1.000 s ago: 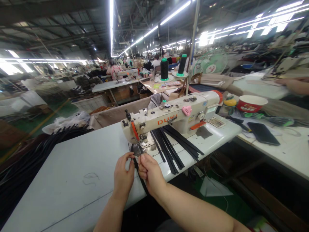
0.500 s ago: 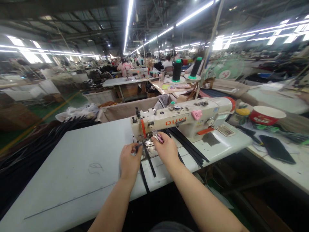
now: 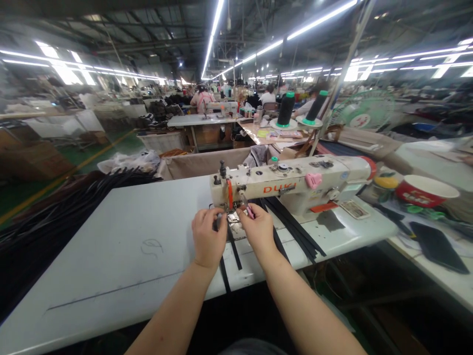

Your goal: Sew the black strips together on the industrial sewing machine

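Note:
The sewing machine (image 3: 295, 185) stands on a pale table, its needle end toward my hands. My left hand (image 3: 210, 234) is closed at the left of the presser foot, pinching a black strap (image 3: 224, 276) whose lower end hangs over the table's front edge. Another short black strap (image 3: 235, 251) runs out from below the foot. To the right of the needle, my right hand (image 3: 259, 229) is closed around small pink-handled thread snips (image 3: 250, 211), their metal tip pointing up toward the machine head. My fingers partly hide the needle plate.
Several black straps (image 3: 295, 229) lie under the machine arm. A large heap of black strips (image 3: 74, 217) covers the left side. On the right are a red bowl (image 3: 424, 192) and a phone (image 3: 439, 246). Thread cones (image 3: 286, 111) stand behind. Other people sit farther back.
The view has shifted, so the scene sits farther right. My left fingers have moved in closer to the presser foot. My right hand keeps the snips beside the needle.

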The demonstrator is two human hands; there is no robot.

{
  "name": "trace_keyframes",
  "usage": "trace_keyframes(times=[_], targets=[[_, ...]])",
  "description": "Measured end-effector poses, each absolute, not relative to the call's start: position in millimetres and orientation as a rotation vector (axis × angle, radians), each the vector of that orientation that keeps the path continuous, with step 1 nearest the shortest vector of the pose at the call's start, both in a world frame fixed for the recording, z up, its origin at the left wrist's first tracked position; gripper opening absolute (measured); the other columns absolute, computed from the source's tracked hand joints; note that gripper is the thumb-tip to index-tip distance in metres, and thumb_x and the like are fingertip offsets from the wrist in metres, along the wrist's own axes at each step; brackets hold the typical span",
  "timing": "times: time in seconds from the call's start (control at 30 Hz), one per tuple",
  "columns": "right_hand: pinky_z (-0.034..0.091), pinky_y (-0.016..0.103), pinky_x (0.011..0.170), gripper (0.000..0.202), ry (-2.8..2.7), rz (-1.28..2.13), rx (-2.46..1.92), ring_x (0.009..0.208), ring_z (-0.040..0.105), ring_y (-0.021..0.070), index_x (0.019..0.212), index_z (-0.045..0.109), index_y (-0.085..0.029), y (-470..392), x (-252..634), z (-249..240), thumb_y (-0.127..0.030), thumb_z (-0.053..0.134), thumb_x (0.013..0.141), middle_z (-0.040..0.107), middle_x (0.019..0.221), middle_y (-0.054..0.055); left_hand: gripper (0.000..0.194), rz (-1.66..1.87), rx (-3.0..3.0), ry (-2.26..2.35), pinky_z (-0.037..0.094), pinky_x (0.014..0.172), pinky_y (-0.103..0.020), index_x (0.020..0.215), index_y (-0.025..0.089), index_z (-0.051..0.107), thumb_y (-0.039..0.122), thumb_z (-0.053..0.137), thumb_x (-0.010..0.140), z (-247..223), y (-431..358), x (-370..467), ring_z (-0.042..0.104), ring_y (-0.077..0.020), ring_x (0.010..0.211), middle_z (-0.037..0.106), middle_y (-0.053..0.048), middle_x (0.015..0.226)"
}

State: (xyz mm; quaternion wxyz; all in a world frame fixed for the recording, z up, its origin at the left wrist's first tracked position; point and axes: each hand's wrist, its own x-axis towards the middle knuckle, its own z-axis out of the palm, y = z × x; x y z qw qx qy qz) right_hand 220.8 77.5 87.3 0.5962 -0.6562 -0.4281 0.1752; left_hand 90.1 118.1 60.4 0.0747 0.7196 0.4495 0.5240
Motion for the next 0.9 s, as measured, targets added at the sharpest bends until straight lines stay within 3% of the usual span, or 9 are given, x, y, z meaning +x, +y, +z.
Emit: trace_keyframes(times=[0.33, 0.43, 0.63, 0.77, 0.9], targets=[[0.043, 0.023, 0.060, 0.017, -1.187, 0.225, -1.581, 0.061, 0.059, 0.0152, 0.080, 0.073, -0.023, 65.7, 205.9, 66.8, -0.031, 0.061, 0.088, 0.069, 0.067, -0.002, 0.017, 1.407, 1.933, 1.188, 0.050, 0.082, -0.031, 0.095, 0.022, 0.076, 0.031, 0.062, 0.092, 55.3, 117.9, 92.3, 0.060, -0.0177, 0.083, 0.063, -0.003, 0.087], [0.044, 0.024, 0.065, 0.018, -1.269, 0.127, -1.599, 0.067, 0.064, 0.0168, 0.084, 0.075, -0.023, 66.7, 206.7, 63.3, -0.025, 0.058, 0.089, 0.074, 0.074, 0.002, 0.018, 1.331, 1.817, 1.151, 0.050, 0.078, -0.029, 0.093, 0.023, 0.078, 0.032, 0.064, 0.088, 58.3, 121.8, 93.7, 0.061, -0.0172, 0.081, 0.066, -0.003, 0.086], [0.045, 0.026, 0.071, 0.021, -1.349, -0.033, -1.613, 0.071, 0.069, 0.0198, 0.090, 0.077, -0.020, 69.2, 207.6, 58.6, -0.023, 0.056, 0.091, 0.078, 0.079, 0.008, 0.018, 1.217, 1.473, 1.112, 0.051, 0.084, -0.031, 0.088, 0.021, 0.080, 0.033, 0.072, 0.077, 61.2, 126.0, 105.4, 0.068, -0.0198, 0.086, 0.075, -0.004, 0.090], [0.045, 0.026, 0.068, 0.019, -1.384, -0.046, -1.581, 0.070, 0.068, 0.0194, 0.091, 0.077, -0.020, 62.9, 209.5, 57.9, -0.020, 0.057, 0.089, 0.077, 0.077, 0.006, 0.026, 1.159, 1.182, 1.071, 0.052, 0.077, -0.030, 0.086, 0.017, 0.080, 0.035, 0.078, 0.068, 62.5, 126.9, 111.3, 0.067, -0.0194, 0.078, 0.076, -0.005, 0.080], [0.046, 0.025, 0.065, 0.016, -1.358, -0.007, -1.542, 0.065, 0.065, 0.0171, 0.092, 0.073, -0.020, 49.4, 219.4, 62.9, -0.021, 0.058, 0.089, 0.072, 0.071, 0.002, 0.030, 1.147, 1.306, 1.182, 0.048, 0.069, -0.027, 0.086, 0.016, 0.079, 0.040, 0.078, 0.069, 62.6, 125.7, 107.2, 0.063, -0.0169, 0.073, 0.074, -0.004, 0.079]])
